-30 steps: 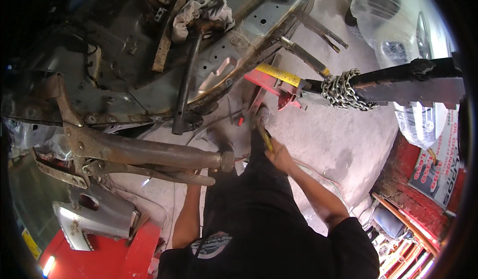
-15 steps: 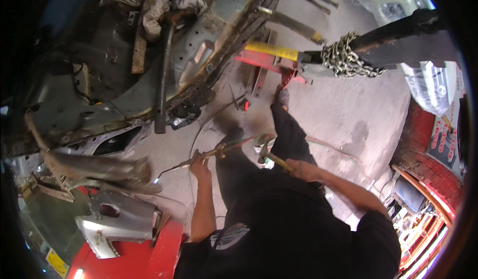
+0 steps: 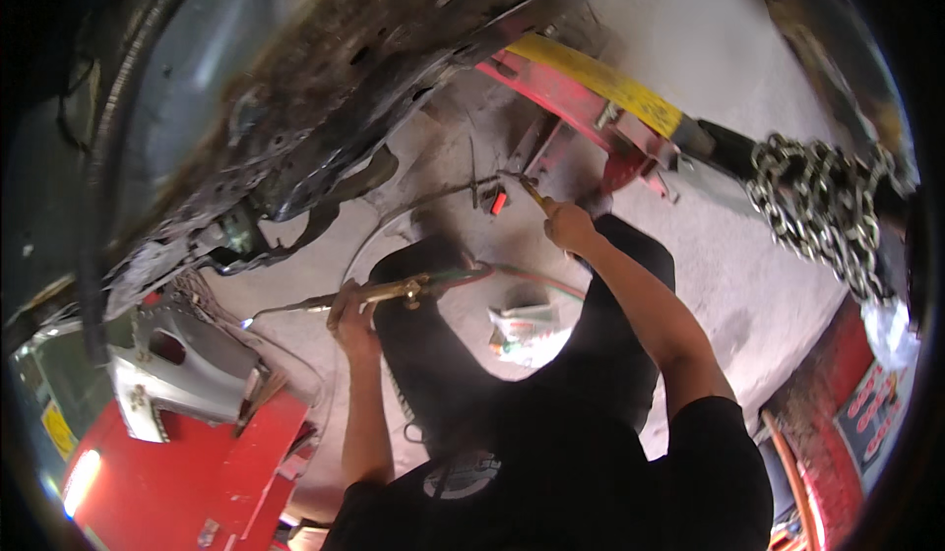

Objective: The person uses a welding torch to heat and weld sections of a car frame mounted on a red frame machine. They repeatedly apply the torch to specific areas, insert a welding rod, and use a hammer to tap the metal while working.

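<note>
1. My left hand (image 3: 349, 310) sits at about 7 o'clock from frame centre, fingers curled shut around the brass body of a cutting torch (image 3: 379, 295). The forearm rises straight from the lower edge, elbow low.
2. The torch lies nearly level. Its thin tube runs out toward 9 o'clock and ends in a small bent tip, short of the grey sheet-metal panel (image 3: 182, 359).
3. The hoses (image 3: 512, 274), green and reddish, leave the torch's rear end toward 3 o'clock and pass over my dark trouser leg.
4. My right hand (image 3: 571, 226) is at about 1 o'clock from centre, arm stretched long from the shoulder at lower right. Fingers are closed on a slim yellow-handled tool (image 3: 536, 197), which points up toward 11 o'clock. I cannot tell what kind of tool it is.
5. Just beside that tool's far end, toward 9 o'clock, a small red object (image 3: 498, 202) lies on the floor.
6. The surface is a pale, stained concrete floor (image 3: 728, 256).
7. A rusted, scorched car underbody (image 3: 325, 89) fills the frame from 9 to 12 o'clock.
8. A red and yellow steel beam (image 3: 600, 93) runs from 12 toward 2 o'clock, and a heavy chain (image 3: 817, 207) is bunched at 3 o'clock.
9. Red body panels (image 3: 187, 472) sit at 8 o'clock. A crumpled wrapper (image 3: 527, 330) lies between my legs.
</note>
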Tool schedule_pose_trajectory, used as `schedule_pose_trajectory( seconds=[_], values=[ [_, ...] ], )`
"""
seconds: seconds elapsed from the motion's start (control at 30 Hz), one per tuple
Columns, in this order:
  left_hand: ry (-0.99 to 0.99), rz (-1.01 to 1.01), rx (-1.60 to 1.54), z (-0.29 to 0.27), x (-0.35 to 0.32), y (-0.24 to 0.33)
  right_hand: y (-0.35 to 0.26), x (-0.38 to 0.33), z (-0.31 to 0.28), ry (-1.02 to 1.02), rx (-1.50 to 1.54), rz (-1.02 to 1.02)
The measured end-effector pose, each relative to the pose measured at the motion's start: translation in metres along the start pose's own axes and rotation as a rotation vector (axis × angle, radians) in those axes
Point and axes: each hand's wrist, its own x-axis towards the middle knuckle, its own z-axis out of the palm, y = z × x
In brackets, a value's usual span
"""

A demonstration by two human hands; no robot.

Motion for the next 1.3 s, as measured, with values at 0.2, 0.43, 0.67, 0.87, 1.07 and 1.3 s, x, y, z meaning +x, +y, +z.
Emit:
schedule_pose_trajectory(
  seconds=[0.2, 0.43, 0.67, 0.87, 1.07, 1.3],
  values=[
    [0.023, 0.071, -0.162, 0.002, 0.031, -0.061, 0.034, 0.142, 0.066, 0.150, -0.160, -0.242],
    [-0.158, 0.203, -0.213, -0.003, 0.052, -0.091, 0.058, 0.235, 0.088, -0.070, -0.324, -0.202],
    [-0.142, 0.337, -0.188, -0.008, 0.027, -0.121, 0.008, 0.196, 0.076, 0.012, -0.478, -0.674],
    [-0.206, 0.489, -0.212, -0.012, 0.006, -0.134, -0.109, 0.052, 0.028, -0.857, 0.408, -0.772],
    [-0.393, 0.605, -0.237, 0.003, -0.060, -0.132, -0.094, -0.061, 0.031, -0.492, 0.409, -1.019],
    [-0.685, 0.735, 0.004, 0.023, -0.142, -0.103, -0.107, -0.162, 0.053, -0.375, 0.673, -0.891]
  ],
)
